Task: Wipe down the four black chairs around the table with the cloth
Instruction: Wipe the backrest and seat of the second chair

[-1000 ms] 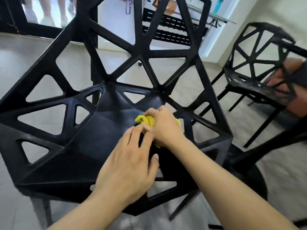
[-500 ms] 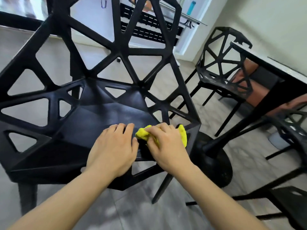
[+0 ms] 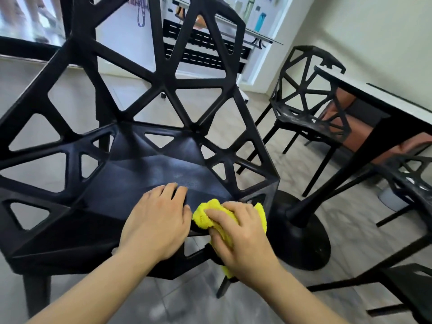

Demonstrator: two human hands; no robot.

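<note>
Your right hand [image 3: 240, 235] presses the crumpled yellow microfibre cloth [image 3: 205, 216] with curled fingers onto the front right corner of the black angular lattice chair [image 3: 131, 183], while your left hand [image 3: 156, 220] rests flat and empty just beside it; the unwiped seat spreads away ahead and to the left. Beyond your right hand stand a second black lattice chair [image 3: 306, 113] and the dark-legged, white-topped bench [image 3: 383, 106], whose round base [image 3: 301, 232] sits close by the corner

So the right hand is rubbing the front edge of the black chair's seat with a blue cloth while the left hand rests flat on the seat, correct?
Not quite: the cloth is yellow, not blue, as the head view shows. The rest holds: the right hand presses it on the front edge of the near black chair, and the left hand rests flat on the seat.
</note>
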